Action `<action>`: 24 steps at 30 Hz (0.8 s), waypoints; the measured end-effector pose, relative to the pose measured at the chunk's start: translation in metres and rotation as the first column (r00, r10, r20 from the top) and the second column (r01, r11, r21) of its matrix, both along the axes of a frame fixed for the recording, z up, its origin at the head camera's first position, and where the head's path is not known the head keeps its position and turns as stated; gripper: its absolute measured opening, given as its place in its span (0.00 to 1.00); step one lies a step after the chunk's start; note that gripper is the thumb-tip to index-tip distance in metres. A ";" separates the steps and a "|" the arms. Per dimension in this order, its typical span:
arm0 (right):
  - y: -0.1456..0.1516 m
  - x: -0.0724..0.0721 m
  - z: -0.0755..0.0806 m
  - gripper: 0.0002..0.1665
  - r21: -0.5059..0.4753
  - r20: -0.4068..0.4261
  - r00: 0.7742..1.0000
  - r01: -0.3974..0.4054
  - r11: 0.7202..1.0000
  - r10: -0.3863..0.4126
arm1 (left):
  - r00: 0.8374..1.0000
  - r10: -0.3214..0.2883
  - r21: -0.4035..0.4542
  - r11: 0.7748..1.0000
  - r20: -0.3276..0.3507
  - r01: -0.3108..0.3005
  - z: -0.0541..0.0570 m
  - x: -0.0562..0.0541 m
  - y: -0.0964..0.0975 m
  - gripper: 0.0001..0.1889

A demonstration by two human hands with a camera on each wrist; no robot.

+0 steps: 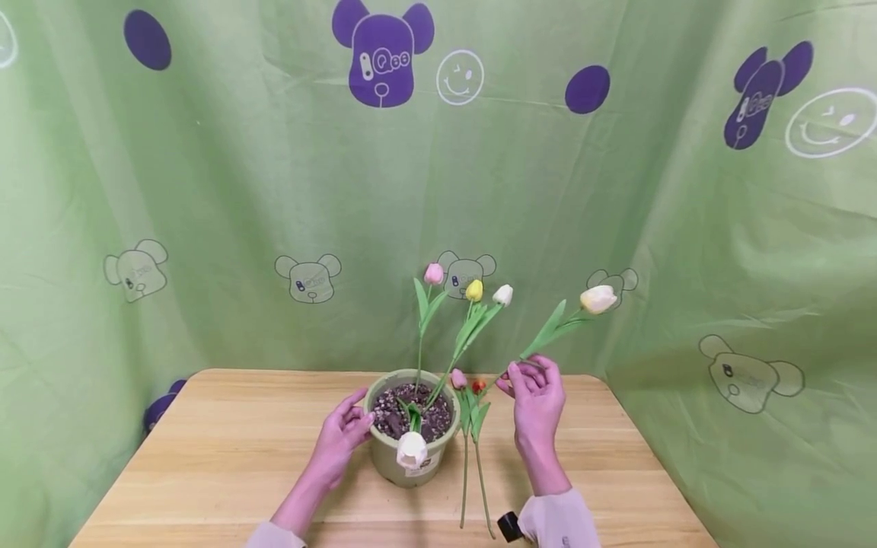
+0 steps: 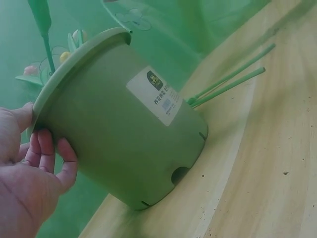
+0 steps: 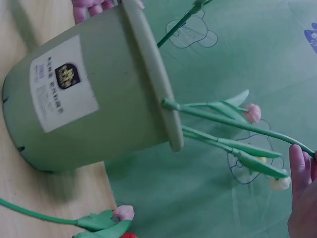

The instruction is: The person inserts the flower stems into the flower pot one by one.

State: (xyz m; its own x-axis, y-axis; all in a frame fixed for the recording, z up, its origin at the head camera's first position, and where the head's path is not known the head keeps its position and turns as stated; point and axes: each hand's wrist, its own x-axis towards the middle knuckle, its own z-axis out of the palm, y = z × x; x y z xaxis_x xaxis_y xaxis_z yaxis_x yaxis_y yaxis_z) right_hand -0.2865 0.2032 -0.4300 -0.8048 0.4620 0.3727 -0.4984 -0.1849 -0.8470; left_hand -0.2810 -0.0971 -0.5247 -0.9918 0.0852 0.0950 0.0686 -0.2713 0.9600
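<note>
A pale green flowerpot [image 1: 385, 457] filled with dark speckled soil [image 1: 390, 411] stands on the table. My left hand [image 1: 342, 430] holds its rim from the left, thumb over the edge and curled fingers against the wall below. Between thumb and fingers, my right hand [image 1: 537, 403] pinches the stem of a cream artificial tulip [image 1: 598, 299]. The bloom points up and right; in the right wrist view the stem's lower end [image 3: 171, 104] overlaps the pot rim. Upright in the soil are a pink tulip [image 1: 433, 274], a yellow one [image 1: 474, 290] and a white one [image 1: 502, 295]. Another white tulip [image 1: 411, 450] leans forward over the front rim.
Right of the pot, a pink tulip [image 1: 458, 378] and a red tulip [image 1: 479, 387] lie on the wooden table [image 1: 226, 441], stems toward the front. A black object [image 1: 509, 526] sits by the right sleeve. Green printed curtain [image 1: 226, 190] encloses the back and sides.
</note>
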 end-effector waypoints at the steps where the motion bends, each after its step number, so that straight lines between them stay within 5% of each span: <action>1: -0.001 0.000 0.001 0.18 0.000 -0.009 1.000 0.004 1.000 -0.004 | 1.000 -0.001 -0.005 1.000 -0.002 0.001 0.000 0.001 0.000 0.34; 9: -0.010 -0.004 0.005 0.17 0.028 -0.072 0.997 0.015 0.999 -0.013 | 1.000 0.013 -0.007 1.000 -0.007 -0.013 0.002 0.001 0.002 0.35; 24: -0.033 -0.014 -0.031 0.18 0.102 -0.022 1.000 0.022 0.995 -0.020 | 1.000 0.020 -0.002 1.000 0.014 -0.020 0.000 0.005 0.007 0.36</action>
